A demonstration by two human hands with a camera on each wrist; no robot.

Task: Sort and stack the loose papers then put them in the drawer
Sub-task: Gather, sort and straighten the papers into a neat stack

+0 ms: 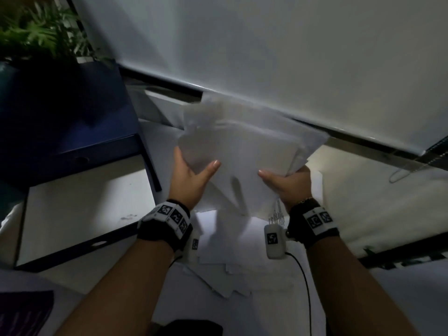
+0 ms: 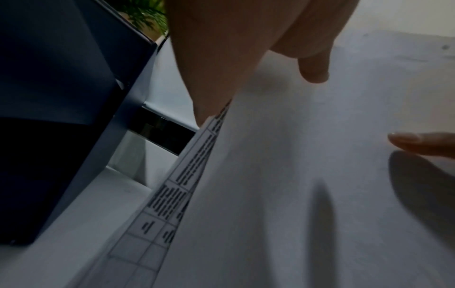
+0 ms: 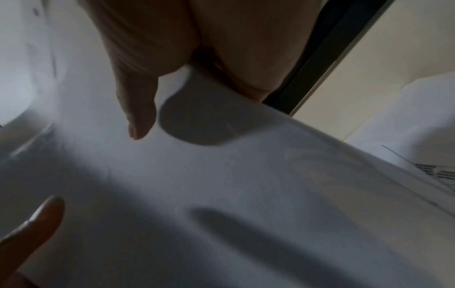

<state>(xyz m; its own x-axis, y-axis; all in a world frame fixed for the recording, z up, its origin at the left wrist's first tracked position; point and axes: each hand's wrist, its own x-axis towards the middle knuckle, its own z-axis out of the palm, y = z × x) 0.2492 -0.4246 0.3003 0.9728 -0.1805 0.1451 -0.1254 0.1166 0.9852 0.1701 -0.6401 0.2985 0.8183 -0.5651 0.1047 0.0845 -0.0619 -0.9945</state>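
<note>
A loose bundle of white papers (image 1: 242,151) is held up in the middle of the head view, its edges uneven and fanned. My left hand (image 1: 191,175) grips its left edge, thumb on top and fingers hidden beneath. At the bundle's right edge my right hand (image 1: 286,183) grips the same way. The left wrist view shows the papers (image 2: 295,175) with a printed table on a lower sheet, and my left hand (image 2: 246,68) pinching them. Through the right wrist view my right hand (image 3: 184,78) clamps the papers (image 3: 221,185). More loose sheets (image 1: 232,267) lie below on the surface. No drawer is identifiable.
A dark blue box (image 1: 60,122) stands at the left with a green plant (image 1: 41,32) behind it. Nearer me, a flat white board with a dark rim (image 1: 80,214) lies on the left. A white panel (image 1: 266,49) fills the back. A cable (image 1: 305,282) trails from my right wrist.
</note>
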